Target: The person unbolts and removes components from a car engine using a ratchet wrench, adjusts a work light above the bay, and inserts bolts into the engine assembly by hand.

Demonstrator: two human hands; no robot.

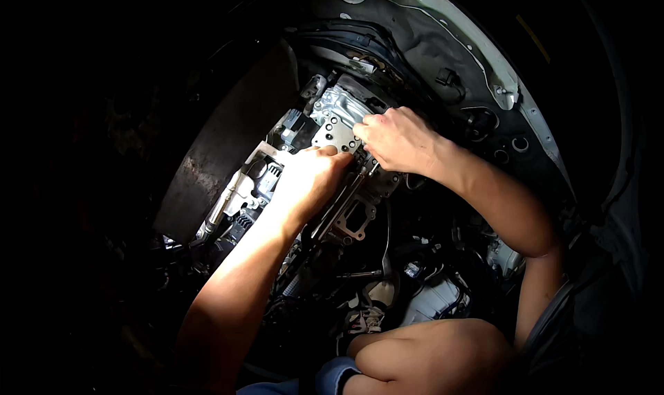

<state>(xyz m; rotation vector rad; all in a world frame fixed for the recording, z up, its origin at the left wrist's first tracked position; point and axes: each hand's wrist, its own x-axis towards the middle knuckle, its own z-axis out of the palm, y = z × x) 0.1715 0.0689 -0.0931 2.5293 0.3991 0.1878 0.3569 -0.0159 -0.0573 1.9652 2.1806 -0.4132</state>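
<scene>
A pale metal plate with several round holes (pixel 337 134) lies against the silvery top part of an engine (pixel 346 105). Curled fingers of my left hand (pixel 309 181) press at its near edge, the tips partly hidden. From the right side my right hand (pixel 398 139) closes on the plate's right edge, knuckles up. That hand's fingertips are mostly out of sight behind the hand. Just below the hands is a metal flange with a large opening (pixel 356 219).
A dark broad panel (pixel 232 139) rises on the left. Beside my left wrist are engine connectors and a bracket (pixel 238 193). The car's light body edge (pixel 484 49) curves along the right. Below are a bent bare knee (pixel 436 353), a shoe (pixel 370 312), and a pale box-like part (pixel 436 299).
</scene>
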